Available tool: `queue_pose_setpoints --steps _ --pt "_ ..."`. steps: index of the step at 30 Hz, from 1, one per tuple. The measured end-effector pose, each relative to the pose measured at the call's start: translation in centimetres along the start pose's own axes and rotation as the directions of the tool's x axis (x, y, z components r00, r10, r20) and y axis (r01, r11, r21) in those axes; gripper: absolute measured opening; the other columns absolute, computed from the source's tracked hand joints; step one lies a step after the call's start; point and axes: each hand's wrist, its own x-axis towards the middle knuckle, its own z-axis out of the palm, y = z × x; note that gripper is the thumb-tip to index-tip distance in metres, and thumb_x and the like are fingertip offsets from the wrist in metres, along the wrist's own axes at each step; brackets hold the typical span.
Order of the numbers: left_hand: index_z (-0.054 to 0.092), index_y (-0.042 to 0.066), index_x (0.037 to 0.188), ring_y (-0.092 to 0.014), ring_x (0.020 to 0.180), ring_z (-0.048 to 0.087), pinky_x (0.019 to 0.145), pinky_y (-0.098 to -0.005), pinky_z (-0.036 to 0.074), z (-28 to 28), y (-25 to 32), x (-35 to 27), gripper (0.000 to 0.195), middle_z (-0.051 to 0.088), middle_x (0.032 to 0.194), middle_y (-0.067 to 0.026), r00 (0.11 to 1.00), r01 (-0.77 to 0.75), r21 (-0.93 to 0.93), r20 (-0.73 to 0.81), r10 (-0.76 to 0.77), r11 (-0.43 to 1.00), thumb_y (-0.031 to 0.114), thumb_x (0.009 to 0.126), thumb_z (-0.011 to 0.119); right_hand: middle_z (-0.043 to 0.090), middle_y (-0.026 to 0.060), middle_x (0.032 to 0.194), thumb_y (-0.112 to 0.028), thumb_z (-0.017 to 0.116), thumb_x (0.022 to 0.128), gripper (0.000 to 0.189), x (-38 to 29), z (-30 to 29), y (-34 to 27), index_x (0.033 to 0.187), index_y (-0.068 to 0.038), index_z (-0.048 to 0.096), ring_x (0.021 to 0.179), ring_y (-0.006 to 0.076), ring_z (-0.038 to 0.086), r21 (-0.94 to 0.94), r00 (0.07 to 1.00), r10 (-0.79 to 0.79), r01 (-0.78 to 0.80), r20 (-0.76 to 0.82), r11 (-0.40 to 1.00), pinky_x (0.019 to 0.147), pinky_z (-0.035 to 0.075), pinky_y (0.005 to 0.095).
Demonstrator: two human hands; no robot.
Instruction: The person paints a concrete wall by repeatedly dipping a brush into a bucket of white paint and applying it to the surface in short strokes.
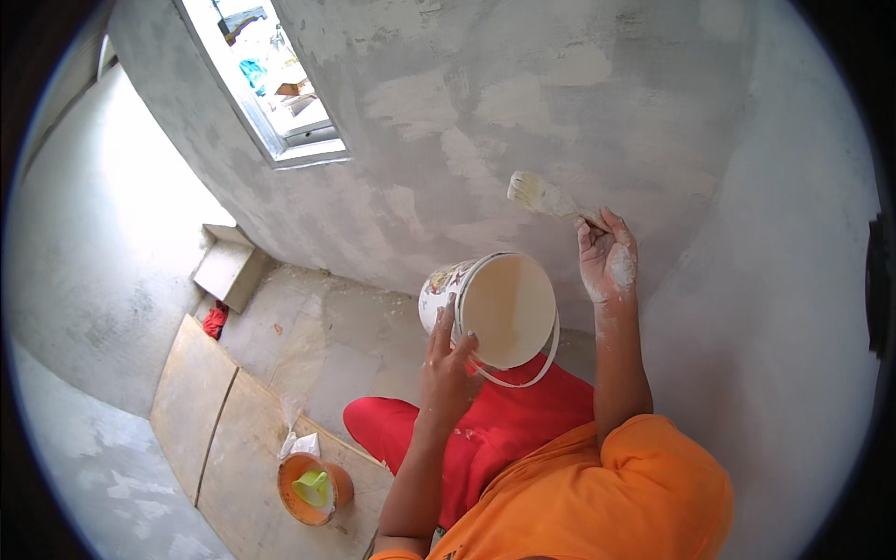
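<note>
In my right hand (609,255) is a paintbrush (542,194), pinched by its handle between thumb and fingers. Its bristles are caked with off-white paint and point left, in front of the patchy grey wall (518,91); I cannot tell whether they touch it. White paint smears my right palm and wrist. My left hand (451,364) grips the near side of a white plastic bucket (437,290), which is tilted with its mouth towards me. Pale liquid paint (493,308) shows inside. The bucket's handle (528,383) hangs down over my red-clad lap.
An orange bucket (343,483) holding a lime-green scoop (311,488) stands on a wooden board (259,448) at lower left, beside a white plastic bag (301,444). Farther off are a concrete step (227,269) and a red cloth (215,320). A narrow window (308,143) opens upper left.
</note>
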Motion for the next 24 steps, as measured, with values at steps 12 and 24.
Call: queue_pose_setpoints --steps 12,24 --pt "0.064 0.007 0.108 -0.043 0.142 0.041 0.100 -0.0490 0.052 -1.2 -0.4 -1.0 0.047 0.035 0.159 -0.0185 0.994 -0.027 -0.056 -0.104 0.021 0.998 -0.005 0.064 0.076 0.067 0.0176 0.113 -0.015 0.065 0.098 0.030 0.4 7.3 -5.1 0.116 0.010 0.066 0.100 0.0279 0.069 -0.639 0.593 -0.494 0.764 0.636 0.095 0.089 0.058 0.0358" --pt "0.061 0.003 0.102 -0.039 0.128 0.056 0.096 -0.0441 0.053 -4.0 -2.9 -1.7 0.045 0.039 0.157 -0.0191 0.984 0.137 -0.170 -0.090 -0.154 0.976 0.010 0.067 0.087 0.070 0.0194 0.113 -0.022 0.063 0.098 0.031 4.6 5.5 -4.5 0.115 0.004 0.069 0.103 0.0349 0.069 -0.356 0.605 0.037 0.515 0.795 -0.780 0.088 0.056 0.0398"
